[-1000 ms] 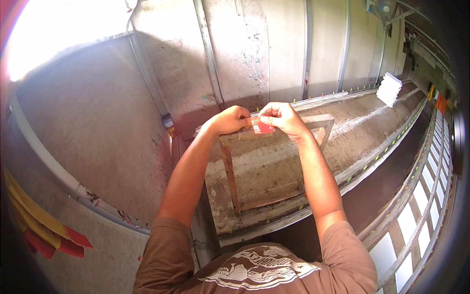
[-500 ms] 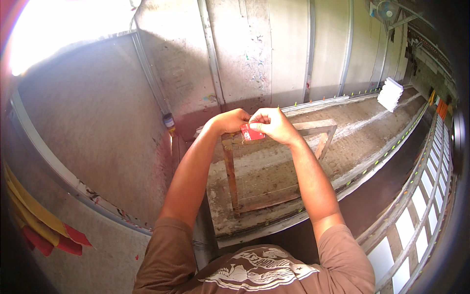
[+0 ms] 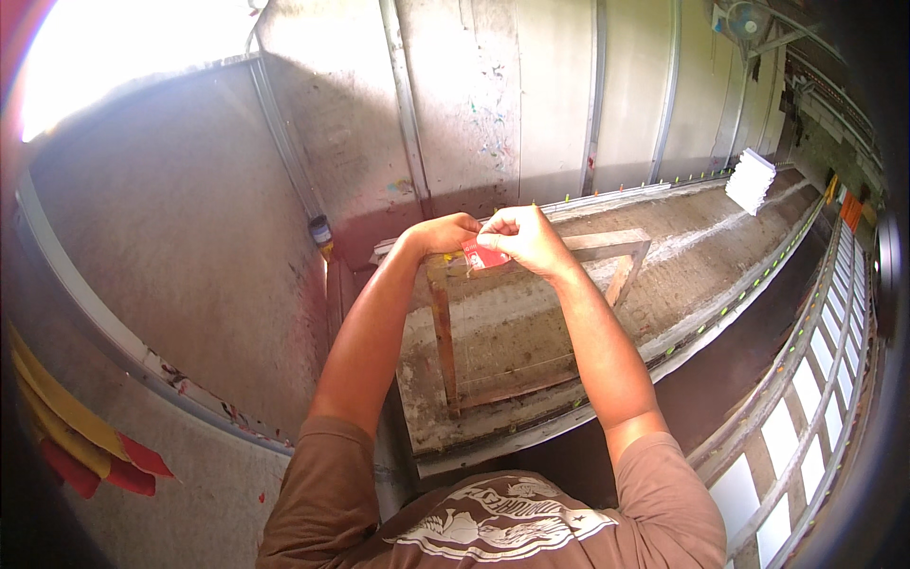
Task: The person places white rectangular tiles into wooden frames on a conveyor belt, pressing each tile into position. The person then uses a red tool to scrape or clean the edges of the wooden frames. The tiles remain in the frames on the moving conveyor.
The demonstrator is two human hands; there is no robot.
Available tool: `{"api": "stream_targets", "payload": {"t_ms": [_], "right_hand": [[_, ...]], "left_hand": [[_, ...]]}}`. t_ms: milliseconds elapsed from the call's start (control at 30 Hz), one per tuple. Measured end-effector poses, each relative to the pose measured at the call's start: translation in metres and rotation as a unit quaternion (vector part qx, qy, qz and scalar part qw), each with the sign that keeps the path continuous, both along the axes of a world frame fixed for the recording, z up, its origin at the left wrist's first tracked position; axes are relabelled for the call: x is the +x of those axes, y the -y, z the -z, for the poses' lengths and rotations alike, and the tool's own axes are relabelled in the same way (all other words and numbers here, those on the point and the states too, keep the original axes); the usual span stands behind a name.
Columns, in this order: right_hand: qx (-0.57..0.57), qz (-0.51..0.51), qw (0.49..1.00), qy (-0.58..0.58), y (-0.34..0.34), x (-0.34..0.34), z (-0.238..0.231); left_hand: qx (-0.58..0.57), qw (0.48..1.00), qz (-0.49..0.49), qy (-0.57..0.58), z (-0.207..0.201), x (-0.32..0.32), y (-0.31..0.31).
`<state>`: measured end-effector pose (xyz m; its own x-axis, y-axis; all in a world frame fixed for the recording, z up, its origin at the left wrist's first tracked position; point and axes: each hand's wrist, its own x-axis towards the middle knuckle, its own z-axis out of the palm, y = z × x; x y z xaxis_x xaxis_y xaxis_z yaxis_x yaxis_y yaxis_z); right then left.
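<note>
Held up together over the far end of a long, dusty table (image 3: 531, 322), with both hands meeting at a small red packet (image 3: 483, 256). Pinched at its right side by the thumb and fingers of the right hand (image 3: 526, 237); gripped at its left edge by the closed fingers of the left hand (image 3: 445, 232), though exactly how the left fingertips sat on it could not be told. Packet kept clear of the table, just above the near corner of a wooden frame (image 3: 531, 313) lying flat beneath the hands. Beyond the hands, a stained wall (image 3: 474, 104) with upright metal rails. To the left of the left hand, a small jar (image 3: 321, 230) perched against the wall. Far off to the right of the right hand, a white stack (image 3: 751, 180) at the table's distant end. Near the left elbow side, low down, yellow and red strips (image 3: 76, 441). To the right of the right forearm, a railing with white panels (image 3: 806, 398).
</note>
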<state>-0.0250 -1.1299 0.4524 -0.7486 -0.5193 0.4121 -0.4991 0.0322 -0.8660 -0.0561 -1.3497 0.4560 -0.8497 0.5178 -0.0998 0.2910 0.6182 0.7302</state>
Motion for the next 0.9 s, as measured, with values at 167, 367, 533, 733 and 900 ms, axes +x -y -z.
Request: {"api": "stream_targets", "payload": {"t_ms": [167, 367, 533, 733, 900], "right_hand": [[0.039, 0.045, 0.996, -0.064, 0.002, 0.004, 0.000], [0.129, 0.143, 0.977, -0.095, 0.003, 0.017, -0.007], [0.126, 0.144, 0.977, -0.099, 0.003, 0.018, -0.008], [0.139, 0.113, 0.977, -0.116, 0.004, 0.007, -0.006], [0.132, 0.114, 0.980, -0.095, 0.000, 0.001, -0.001]], "left_hand": [[-0.022, 0.999, 0.024, -0.006, 0.000, -0.002, -0.001], [-0.077, 0.996, 0.018, -0.032, -0.007, 0.006, -0.003], [-0.061, 0.996, 0.066, -0.019, 0.001, -0.007, 0.007], [-0.061, 0.998, 0.021, -0.026, -0.006, 0.006, 0.001], [-0.100, 0.961, -0.104, -0.238, -0.029, 0.030, -0.008]]}}
